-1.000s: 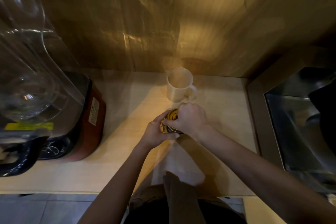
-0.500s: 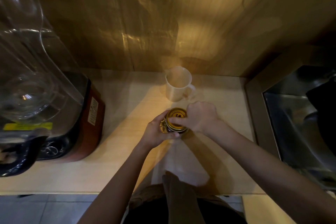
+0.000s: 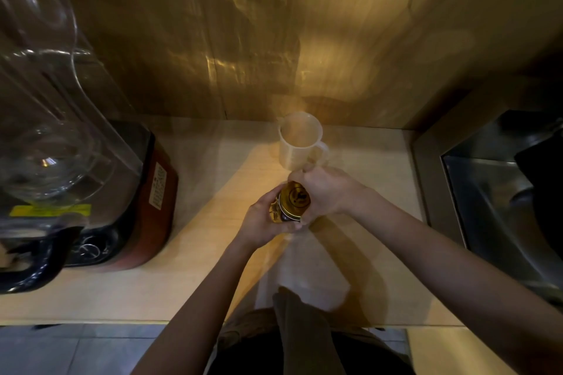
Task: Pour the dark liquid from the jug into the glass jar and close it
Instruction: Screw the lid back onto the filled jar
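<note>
A pale wooden counter runs across the room, with a big blender standing at its left end and a steel sink sunk in at the right. Both forearms reach forward over the counter and meet near its middle. The left hand wraps around the side of the jar, fingers curled tight on the glass, holding it tilted a little. The right hand arches over from the right, its fingers closed around the edge of the gold lid sitting on the jar's mouth. Just behind the hands, the white plastic jug stands upright on the counter, handle toward the right.
</note>
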`<state>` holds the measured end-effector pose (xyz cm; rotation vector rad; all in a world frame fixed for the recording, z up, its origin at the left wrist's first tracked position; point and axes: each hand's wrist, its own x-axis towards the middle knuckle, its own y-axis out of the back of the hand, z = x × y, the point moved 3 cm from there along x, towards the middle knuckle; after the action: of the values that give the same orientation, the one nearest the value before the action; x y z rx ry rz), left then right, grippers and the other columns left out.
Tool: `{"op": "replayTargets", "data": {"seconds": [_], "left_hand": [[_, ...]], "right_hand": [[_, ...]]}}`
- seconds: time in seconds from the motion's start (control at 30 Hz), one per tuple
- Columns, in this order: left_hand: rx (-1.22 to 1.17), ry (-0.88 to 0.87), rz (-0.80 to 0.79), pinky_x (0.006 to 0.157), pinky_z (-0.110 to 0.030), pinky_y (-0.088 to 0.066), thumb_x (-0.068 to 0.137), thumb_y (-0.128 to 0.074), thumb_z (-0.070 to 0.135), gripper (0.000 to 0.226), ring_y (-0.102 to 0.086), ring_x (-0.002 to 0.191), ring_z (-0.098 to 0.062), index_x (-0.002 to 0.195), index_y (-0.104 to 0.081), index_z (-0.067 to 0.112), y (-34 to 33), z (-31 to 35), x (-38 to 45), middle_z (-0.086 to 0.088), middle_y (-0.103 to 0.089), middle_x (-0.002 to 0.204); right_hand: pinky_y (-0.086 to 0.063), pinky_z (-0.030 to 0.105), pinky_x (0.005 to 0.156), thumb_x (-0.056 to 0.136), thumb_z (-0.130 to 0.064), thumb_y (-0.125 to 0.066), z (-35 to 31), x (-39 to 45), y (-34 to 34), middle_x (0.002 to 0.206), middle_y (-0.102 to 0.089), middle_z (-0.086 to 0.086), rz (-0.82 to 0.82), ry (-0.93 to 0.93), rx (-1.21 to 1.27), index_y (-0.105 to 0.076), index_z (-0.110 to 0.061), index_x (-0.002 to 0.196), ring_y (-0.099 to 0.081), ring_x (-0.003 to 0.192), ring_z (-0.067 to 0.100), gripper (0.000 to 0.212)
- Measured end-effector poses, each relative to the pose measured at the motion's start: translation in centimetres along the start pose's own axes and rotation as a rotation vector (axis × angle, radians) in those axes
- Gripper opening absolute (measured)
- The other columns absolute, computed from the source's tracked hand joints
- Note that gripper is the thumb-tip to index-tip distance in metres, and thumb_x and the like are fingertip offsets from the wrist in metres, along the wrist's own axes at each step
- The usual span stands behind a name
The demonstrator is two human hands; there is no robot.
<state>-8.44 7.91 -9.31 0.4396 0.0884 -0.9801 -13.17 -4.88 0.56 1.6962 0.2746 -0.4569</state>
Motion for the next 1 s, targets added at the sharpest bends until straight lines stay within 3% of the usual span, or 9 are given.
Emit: {"op": "replayTargets", "data": {"seconds": [0.13,0.33,0.5,0.67,0.7,0.77,0.87,0.93,1.0], "left_hand": [[0.005,-0.012,-0.006,0.096,-0.02,-0.041,0.054,-0.078,0.043,0.09,-0.05,0.119,-0.011,0.134,-0.04,0.026,-0.1,0.3,-0.1,0.004,-0.055,0.13],[0.033,0.022,-0.005,0.103,-0.034,-0.042,0.049,-0.077,0.055,0.098,-0.049,0.122,-0.013,0.135,-0.037,0.029,-0.2,-0.4,0.2,0.003,-0.052,0.135],[0.002,0.023,-0.001,0.095,-0.02,-0.043,0.049,-0.079,0.051,0.095,-0.052,0.117,-0.011,0.133,-0.041,0.03,-0.2,-0.3,0.1,0.005,-0.055,0.13],[-0.003,-0.004,0.006,0.089,-0.005,-0.037,0.051,-0.08,0.046,0.093,-0.051,0.118,-0.007,0.133,-0.041,0.026,-0.1,-0.1,0.2,0.005,-0.055,0.131],[-0.001,-0.013,0.008,0.089,-0.003,-0.036,0.052,-0.08,0.045,0.093,-0.05,0.118,-0.007,0.134,-0.041,0.025,-0.1,0.0,0.2,0.005,-0.056,0.131],[0.006,-0.021,0.009,0.087,0.0,-0.034,0.054,-0.08,0.042,0.091,-0.049,0.116,-0.007,0.134,-0.041,0.023,-0.2,0.1,0.2,0.004,-0.055,0.131],[0.01,-0.017,0.01,0.085,0.001,-0.034,0.056,-0.081,0.039,0.091,-0.049,0.114,-0.007,0.135,-0.038,0.023,-0.1,0.1,0.1,0.003,-0.055,0.13],[0.008,-0.008,0.013,0.085,-0.001,-0.035,0.055,-0.08,0.04,0.092,-0.05,0.115,-0.007,0.135,-0.037,0.025,-0.1,0.2,0.0,0.006,-0.055,0.127],[0.0,-0.005,0.013,0.086,-0.001,-0.036,0.056,-0.081,0.037,0.09,-0.05,0.115,-0.006,0.134,-0.038,0.026,-0.1,0.3,-0.1,0.009,-0.054,0.123]], "right_hand": [[-0.051,0.035,0.076,0.057,-0.052,-0.081,-0.1,-0.2,0.1,0.112,-0.056,0.009,0.037,-0.05,-0.006,-0.047,-0.014,0.118,-0.059,0.099,0.027,0.079],[-0.05,0.036,0.072,0.059,-0.056,-0.077,-0.8,-0.5,-0.1,0.106,-0.061,0.01,0.071,-0.156,0.009,-0.044,-0.009,0.114,-0.061,0.095,0.028,0.08],[-0.045,0.033,0.07,0.066,-0.066,-0.067,-1.2,-1.3,0.1,0.098,-0.064,0.007,0.097,-0.229,0.053,-0.047,-0.007,0.112,-0.062,0.092,0.025,0.077],[-0.037,0.028,0.064,0.068,-0.072,-0.061,-0.2,-2.6,1.7,0.062,-0.046,-0.004,-0.055,-0.294,-0.019,-0.049,-0.013,0.063,-0.054,0.077,0.022,0.06],[-0.038,0.028,0.065,0.068,-0.069,-0.063,0.1,-2.7,2.0,0.065,-0.047,-0.002,-0.067,-0.286,-0.041,-0.053,-0.012,0.067,-0.056,0.08,0.023,0.058],[-0.044,0.03,0.072,0.068,-0.054,-0.074,0.6,-2.3,1.9,0.09,-0.057,0.002,-0.037,-0.196,-0.027,-0.06,-0.013,0.101,-0.058,0.101,0.025,0.055],[-0.044,0.042,0.098,0.065,-0.023,-0.082,0.4,-1.4,0.5,0.14,-0.039,0.007,-0.076,0.01,0.058,-0.026,-0.024,0.144,-0.039,0.127,0.028,0.097],[-0.046,0.043,0.095,0.069,-0.017,-0.078,0.2,-0.9,-0.4,0.14,-0.037,0.008,-0.092,0.065,0.039,-0.02,-0.026,0.147,-0.041,0.126,0.029,0.098],[-0.05,0.04,0.086,0.072,-0.027,-0.076,-0.2,-0.7,-0.9,0.127,-0.047,0.01,-0.074,0.042,0.03,-0.03,-0.023,0.142,-0.051,0.115,0.028,0.083]]}}
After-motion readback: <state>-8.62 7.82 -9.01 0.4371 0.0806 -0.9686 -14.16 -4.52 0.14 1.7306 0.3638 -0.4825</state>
